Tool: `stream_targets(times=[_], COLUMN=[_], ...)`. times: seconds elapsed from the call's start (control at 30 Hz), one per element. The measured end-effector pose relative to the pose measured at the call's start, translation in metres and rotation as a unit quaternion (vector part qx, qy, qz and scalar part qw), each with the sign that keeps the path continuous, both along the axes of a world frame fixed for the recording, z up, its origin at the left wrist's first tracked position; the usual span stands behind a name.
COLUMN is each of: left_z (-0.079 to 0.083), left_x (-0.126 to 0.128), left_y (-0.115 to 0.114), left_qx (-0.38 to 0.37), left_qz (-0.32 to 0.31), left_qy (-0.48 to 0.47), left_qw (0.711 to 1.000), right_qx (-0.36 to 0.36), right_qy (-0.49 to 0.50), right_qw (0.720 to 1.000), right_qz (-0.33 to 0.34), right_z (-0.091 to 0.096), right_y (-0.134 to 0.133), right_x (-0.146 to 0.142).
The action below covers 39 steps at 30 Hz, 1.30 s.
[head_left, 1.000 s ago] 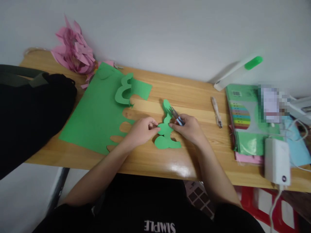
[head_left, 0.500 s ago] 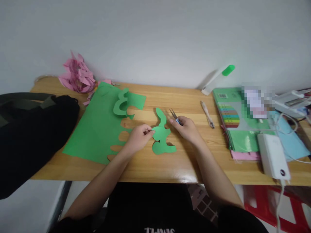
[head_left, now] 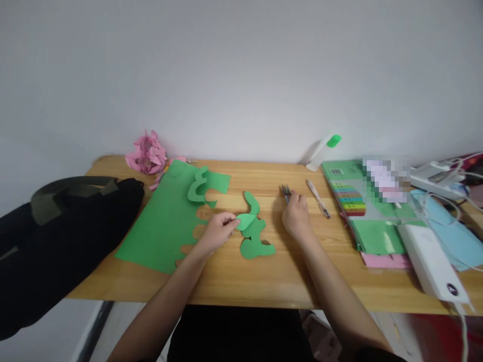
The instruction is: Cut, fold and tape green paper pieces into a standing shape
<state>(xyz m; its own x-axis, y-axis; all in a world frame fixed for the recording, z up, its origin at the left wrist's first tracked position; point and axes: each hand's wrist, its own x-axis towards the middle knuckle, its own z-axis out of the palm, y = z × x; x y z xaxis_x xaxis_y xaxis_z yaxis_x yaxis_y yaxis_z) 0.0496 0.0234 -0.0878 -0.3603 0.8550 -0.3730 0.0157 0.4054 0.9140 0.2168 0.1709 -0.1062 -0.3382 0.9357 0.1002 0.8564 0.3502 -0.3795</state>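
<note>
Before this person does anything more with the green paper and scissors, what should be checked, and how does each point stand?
1. Left hand grips the small green leaf piece: ok.
2. Scissors in the right hand: ok.
3. Scissor blades closed: cannot tell.
4. Scissors apart from the green cutout: ok.
5. Cutout flat on the wooden table: ok.
6. Pen clear of the right hand: ok.

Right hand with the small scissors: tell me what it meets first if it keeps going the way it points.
Right hand points toward the wall; past the small scissors, only bare wooden table seems ahead, though depth is uncertain.
</note>
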Motion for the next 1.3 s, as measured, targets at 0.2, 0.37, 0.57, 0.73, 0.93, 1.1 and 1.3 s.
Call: stream_targets(times=[0.2,0.37,0.57,0.73,0.93,1.1,1.3], left_z=[-0.005,-0.001,0.014,0.029,0.040,0.045,0.055], left_x=[0.000,-0.001,0.002,0.014,0.045,0.064,0.018], left_y=[0.000,-0.001,-0.001,0.005,0.024,0.047,0.048], left_qx=[-0.003,0.008,0.068,0.112,-0.004,-0.109,-0.051], left_qz=[0.020,0.026,0.010,-0.009,-0.138,-0.255,-0.213], left_qy=[-0.006,-0.017,-0.068,0.028,0.423,0.485,0.361], left_qw=[1.000,0.999,0.995,0.993,0.896,0.830,0.907], right_qx=[0.025,-0.014,-0.352,-0.403,-0.327,-0.395,-0.435], right_qy=[-0.068,0.094,0.291,0.424,0.508,0.533,0.512], right_qw=[0.997,0.994,0.865,0.792,0.797,0.749,0.739], right_qz=[-0.024,0.059,0.207,0.173,0.004,0.006,0.047], right_z=[0.012,0.020,0.041,0.053,0.046,0.041,0.036], right_y=[-0.007,-0.004,-0.025,-0.037,-0.013,-0.013,-0.016], right_x=[-0.001,-0.002,-0.006,-0.004,0.011,0.014,0.017])
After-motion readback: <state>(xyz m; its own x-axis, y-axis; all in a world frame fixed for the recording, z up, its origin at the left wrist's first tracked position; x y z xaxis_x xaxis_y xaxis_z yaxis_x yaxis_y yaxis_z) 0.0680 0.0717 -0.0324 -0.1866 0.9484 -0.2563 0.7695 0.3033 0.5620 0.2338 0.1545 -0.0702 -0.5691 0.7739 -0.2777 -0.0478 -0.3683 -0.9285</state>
